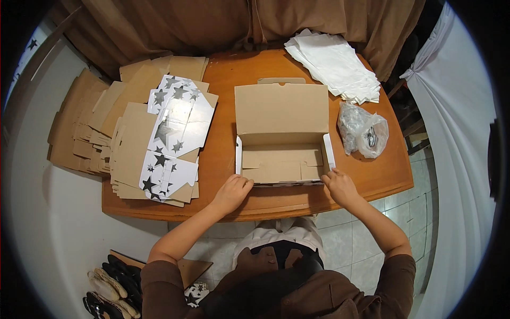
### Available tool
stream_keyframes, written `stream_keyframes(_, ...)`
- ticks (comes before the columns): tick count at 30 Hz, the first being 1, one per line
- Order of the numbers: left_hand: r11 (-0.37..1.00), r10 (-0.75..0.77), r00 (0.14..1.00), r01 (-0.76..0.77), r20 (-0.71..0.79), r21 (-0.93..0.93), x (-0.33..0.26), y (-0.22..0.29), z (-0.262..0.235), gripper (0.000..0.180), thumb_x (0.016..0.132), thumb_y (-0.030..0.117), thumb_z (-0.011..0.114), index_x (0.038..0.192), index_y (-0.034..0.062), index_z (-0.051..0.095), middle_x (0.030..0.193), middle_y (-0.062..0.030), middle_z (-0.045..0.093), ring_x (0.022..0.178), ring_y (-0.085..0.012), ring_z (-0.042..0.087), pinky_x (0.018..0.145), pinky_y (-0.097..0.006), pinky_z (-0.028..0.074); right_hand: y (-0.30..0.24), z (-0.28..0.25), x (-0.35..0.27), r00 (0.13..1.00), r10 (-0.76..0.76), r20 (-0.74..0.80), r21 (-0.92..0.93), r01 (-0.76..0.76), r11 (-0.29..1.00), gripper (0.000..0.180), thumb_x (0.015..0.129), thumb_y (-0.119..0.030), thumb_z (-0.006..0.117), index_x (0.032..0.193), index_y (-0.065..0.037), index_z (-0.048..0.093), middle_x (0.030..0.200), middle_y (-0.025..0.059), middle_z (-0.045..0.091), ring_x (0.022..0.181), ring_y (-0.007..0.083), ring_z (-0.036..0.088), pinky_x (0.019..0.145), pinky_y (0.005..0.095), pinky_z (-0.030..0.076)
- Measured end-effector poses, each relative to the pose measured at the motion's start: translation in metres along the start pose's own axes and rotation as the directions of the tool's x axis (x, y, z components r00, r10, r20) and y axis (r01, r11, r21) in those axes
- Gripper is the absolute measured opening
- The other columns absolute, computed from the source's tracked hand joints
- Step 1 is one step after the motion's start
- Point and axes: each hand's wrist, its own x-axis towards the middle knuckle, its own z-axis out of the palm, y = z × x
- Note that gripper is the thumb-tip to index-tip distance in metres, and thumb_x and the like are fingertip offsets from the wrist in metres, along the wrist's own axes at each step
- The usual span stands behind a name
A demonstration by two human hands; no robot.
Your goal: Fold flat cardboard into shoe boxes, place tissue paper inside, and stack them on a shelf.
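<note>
Head view: a cardboard box (281,139) sits in the middle of the frame on a wooden table (382,178). Its lid stands open at the back, and the inside is plain brown. The left hand (231,192) presses on the front left corner of the box, with the fingers curled against the front wall. The right hand (340,186) does the same at the front right corner, with its fingertips on the edge. Neither hand has lifted the box; both just touch and hold its front.

The box looks light and thin. It is stiff along the folds but would bend or crush if squeezed hard. The corners and side walls look like the best places to hold it, since they are the strongest parts.

On the left of the frame lies a big pile of flat box sheets (133,133), some white with black stars. At the upper right is a stack of white paper (336,65). Below that sits a clear plastic bag (362,130) with small things inside.
</note>
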Motion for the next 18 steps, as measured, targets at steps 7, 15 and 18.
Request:
stream_keyframes(7,0.991,-0.059,0.971,0.085,0.233,-0.104,0.009,-0.008,-0.009,0.039,0.062,0.004,0.068,0.098,0.0036,0.053,0.089,-0.0131,0.056,0.087,-0.0325,0.054,0.084,-0.042,0.042,0.02,-0.013,0.004,0.996,-0.063,0.06,0.125,0.056,0.991,0.021,0.073,-0.003,0.054,0.092,-0.006,0.064,0.086,0.0119,0.062,0.084,0.0323,0.061,0.087,0.0399,0.048)
stream_keyframes(15,0.998,-0.065,0.988,0.066,0.138,-0.004,0.059,0.01,-0.031,0.028,0.071,0.008,0.064,0.099,0.0038,0.059,0.116,-0.0185,0.051,0.114,-0.0365,0.044,0.096,-0.046,0.036,0.048,-0.027,0.012,0.966,-0.229,-0.121,0.181,0.248,0.952,0.033,0.067,-0.015,0.069,0.099,-0.006,0.064,0.104,0.0088,0.057,0.102,0.0266,0.052,0.088,0.0363,0.043)
stream_keyframes(18,0.989,-0.108,0.992,0.114,0.061,-0.097,0.105,0.026,-0.032,0.029,0.076,0.016,0.065,0.102,0.0048,0.058,0.122,-0.0186,0.048,0.118,-0.0368,0.042,0.097,-0.047,0.035,0.058,-0.031,0.021,0.957,-0.232,-0.177,0.254,0.272,0.928,0.027,0.074,-0.017,0.067,0.099,-0.007,0.064,0.107,0.0098,0.057,0.101,0.0277,0.053,0.089,0.0395,0.042)
